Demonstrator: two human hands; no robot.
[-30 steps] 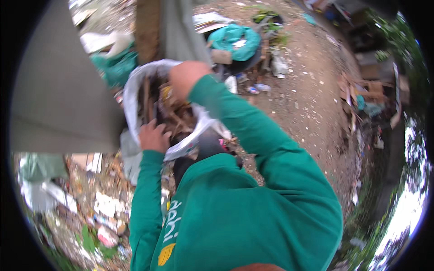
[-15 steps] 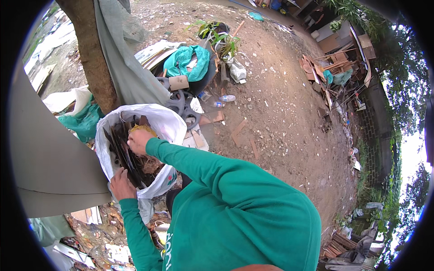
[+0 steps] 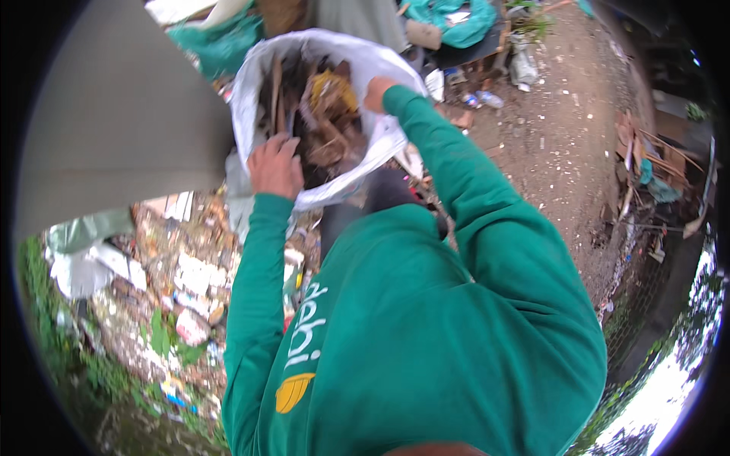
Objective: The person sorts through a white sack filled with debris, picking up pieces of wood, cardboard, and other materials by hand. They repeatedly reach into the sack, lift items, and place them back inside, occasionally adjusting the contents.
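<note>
A white woven sack (image 3: 384, 163) stands with its mouth open before me. Inside lie dark flat scraps, brown crumpled pieces and a yellow piece of scrap (image 3: 334, 91). My left hand (image 3: 275, 166) is closed over the near left rim, its fingers reaching inside. On the right side, my right hand (image 3: 378, 94) has its fingers curled at the sack's edge, gripping the white material. Its fingertips are partly hidden.
A large grey panel (image 3: 114, 121) borders the sack on the left. Behind it sits a teal bag (image 3: 217, 42); another teal bag (image 3: 452, 26) lies farther right. Plastic bottles (image 3: 487, 99) rest on the dirt. Mixed litter (image 3: 198, 281) covers the ground at lower left. Broken boards (image 3: 658, 159) are heaped at right.
My right hand has left the scraps inside the sack and moved to its right edge. My left hand stays at the rim. The view has shifted, placing the sack higher and farther right.
</note>
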